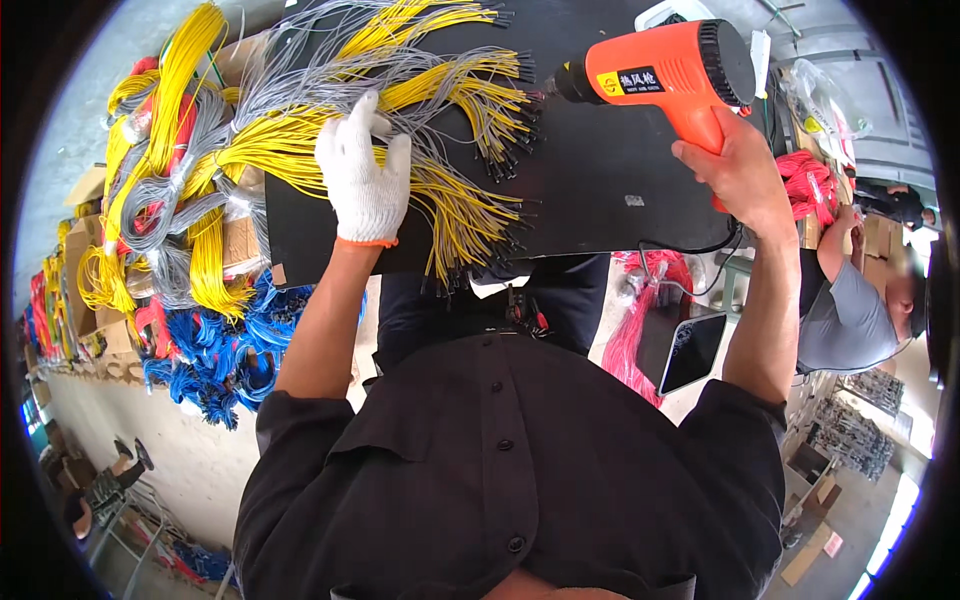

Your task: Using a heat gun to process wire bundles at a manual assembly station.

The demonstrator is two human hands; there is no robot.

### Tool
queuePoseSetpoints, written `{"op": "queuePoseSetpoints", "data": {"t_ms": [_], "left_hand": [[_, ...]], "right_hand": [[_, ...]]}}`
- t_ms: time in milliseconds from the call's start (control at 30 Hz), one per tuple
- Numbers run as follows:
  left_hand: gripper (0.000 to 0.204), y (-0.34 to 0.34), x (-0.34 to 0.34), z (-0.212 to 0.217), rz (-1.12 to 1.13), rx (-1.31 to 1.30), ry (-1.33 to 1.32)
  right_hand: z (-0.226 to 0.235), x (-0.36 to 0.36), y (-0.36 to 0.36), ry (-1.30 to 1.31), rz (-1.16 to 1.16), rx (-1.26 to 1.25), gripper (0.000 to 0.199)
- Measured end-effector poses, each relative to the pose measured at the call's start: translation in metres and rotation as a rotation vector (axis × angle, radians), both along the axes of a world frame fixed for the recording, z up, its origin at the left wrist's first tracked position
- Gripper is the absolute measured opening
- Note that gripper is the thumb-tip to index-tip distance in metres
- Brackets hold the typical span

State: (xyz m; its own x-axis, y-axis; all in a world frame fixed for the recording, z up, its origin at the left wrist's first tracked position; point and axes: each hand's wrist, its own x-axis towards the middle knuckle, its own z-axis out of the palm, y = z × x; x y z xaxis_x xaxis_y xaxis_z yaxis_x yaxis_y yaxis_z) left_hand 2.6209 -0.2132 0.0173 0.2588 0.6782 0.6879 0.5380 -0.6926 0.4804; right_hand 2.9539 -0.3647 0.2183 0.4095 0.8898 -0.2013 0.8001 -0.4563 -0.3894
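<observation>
My right hand (738,172), bare, is wrapped round the grip of an orange heat gun (650,70). Its dark nozzle points left, close to the black-tipped ends of the wires. My left hand (366,178) wears a white knitted glove with an orange cuff and lies over the yellow wires (270,150), its fingers partly stretched out. Whether it pinches any wire is hidden beneath the palm. Grey wires (300,75) run among the yellow ones, and their black ends fan out to the right across the black table (590,190).
Coiled yellow and grey wire bundles (165,200) hang off the table's left side, above blue bundles (225,350). Pink wires (635,340) and a tablet-like device (693,352) are at the right, near the gun's black cord (690,248). Another person (855,290) is at far right.
</observation>
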Motion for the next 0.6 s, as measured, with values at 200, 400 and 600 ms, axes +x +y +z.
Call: {"op": "queuePoseSetpoints", "data": {"t_ms": [200,400,600], "left_hand": [[0.056,-0.014,-0.002,0.0,-0.033,-0.064,0.061],[0.028,0.019,0.056,0.004,-0.228,0.162,0.215],[0.021,0.05,0.092,-0.003,-0.638,0.075,0.668]], "right_hand": [[-0.002,0.007,0.001,0.005,-0.005,-0.008,0.032],[0.031,0.018,-0.022,0.182,0.06,-0.128,0.034],[0.031,0.021,-0.025,0.164,-0.001,-0.013,0.029]]}}
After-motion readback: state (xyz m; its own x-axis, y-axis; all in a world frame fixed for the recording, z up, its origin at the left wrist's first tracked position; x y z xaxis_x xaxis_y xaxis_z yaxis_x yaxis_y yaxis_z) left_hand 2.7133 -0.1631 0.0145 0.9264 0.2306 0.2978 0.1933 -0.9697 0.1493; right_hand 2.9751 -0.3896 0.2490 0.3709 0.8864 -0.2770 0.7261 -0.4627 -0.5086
